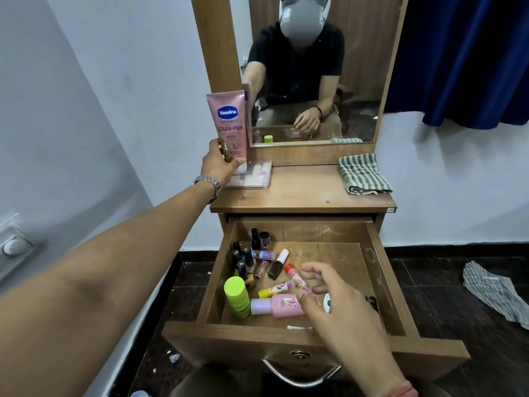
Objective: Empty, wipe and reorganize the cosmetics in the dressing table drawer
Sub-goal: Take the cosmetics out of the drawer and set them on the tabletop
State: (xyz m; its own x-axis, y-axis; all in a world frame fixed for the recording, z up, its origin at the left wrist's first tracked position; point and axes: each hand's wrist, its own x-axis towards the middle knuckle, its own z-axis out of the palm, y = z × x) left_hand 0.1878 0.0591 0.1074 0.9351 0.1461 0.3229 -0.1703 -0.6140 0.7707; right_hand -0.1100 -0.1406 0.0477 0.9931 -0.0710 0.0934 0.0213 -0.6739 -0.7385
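The dressing table drawer is pulled open below me. Several cosmetics lie at its left: a lime-green bottle, a pink bottle, lip balm sticks and dark nail polish bottles. My right hand hovers over the pink bottle with fingers spread, holding nothing. My left hand grips the base of an upright pink Vaseline tube together with a small amber bottle, at the back left of the tabletop, above a clear flat case.
A striped green cloth lies folded at the back right of the tabletop. The mirror stands behind it. A second striped cloth lies on the dark floor at right. A blue curtain hangs at upper right.
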